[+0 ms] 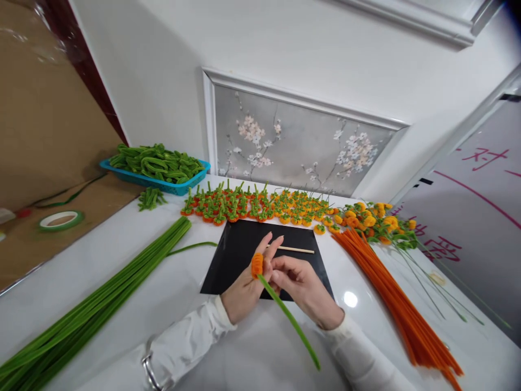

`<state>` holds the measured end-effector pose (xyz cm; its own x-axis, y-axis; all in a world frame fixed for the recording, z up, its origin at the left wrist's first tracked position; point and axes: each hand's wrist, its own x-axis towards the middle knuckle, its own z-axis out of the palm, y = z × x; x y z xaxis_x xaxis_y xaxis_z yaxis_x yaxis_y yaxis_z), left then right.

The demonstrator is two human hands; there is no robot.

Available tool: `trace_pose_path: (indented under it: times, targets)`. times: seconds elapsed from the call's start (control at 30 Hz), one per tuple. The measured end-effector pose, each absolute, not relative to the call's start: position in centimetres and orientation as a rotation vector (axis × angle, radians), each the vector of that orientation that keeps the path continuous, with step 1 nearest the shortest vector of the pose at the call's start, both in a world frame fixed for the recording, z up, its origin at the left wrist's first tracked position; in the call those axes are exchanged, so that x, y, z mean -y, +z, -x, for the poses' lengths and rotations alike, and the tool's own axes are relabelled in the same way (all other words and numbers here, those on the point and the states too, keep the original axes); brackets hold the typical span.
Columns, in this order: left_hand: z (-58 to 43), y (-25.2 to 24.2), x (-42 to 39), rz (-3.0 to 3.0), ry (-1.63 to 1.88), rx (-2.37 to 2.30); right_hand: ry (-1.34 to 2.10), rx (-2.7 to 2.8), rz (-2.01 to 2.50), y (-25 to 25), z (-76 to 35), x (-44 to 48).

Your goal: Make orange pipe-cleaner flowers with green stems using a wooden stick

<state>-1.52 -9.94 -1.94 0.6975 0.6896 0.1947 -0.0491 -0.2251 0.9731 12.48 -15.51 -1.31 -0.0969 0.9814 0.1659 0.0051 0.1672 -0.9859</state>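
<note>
My left hand holds a coiled orange pipe-cleaner pumpkin between thumb and fingers, with two fingertips stretched up. A long green pipe cleaner runs from the pumpkin down toward the lower right. Close against it, my right hand is closed in a pinch at the pumpkin's far side; what its fingertips grip is hidden. Beneath both hands lies a black mat, with a thin pale stick resting on it.
Green pipe cleaners lie at left, orange ones at right. Rows of small pumpkins line the back, beside yellow-orange flowers. A blue tray holds green loops; short green pieces and green tape are near it.
</note>
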Motion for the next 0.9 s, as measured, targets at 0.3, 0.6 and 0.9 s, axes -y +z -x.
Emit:
trace_pose_path:
  times: [0.3,0.6,0.9]
  targets:
    - [2.7,-0.2,7.4,-1.023,0.396,-0.474,0.044,1.898,1.405,-0.9,-14.2,16.5]
    - [1.6,-0.7,8.3,-1.129,0.38,-0.664,-0.378,2.095,1.469,-1.4,-14.3,16.4]
    - [1.8,-1.0,8.1,-1.081,0.418,-0.601,-0.431,2.074,1.497,-0.8,-15.0,16.9]
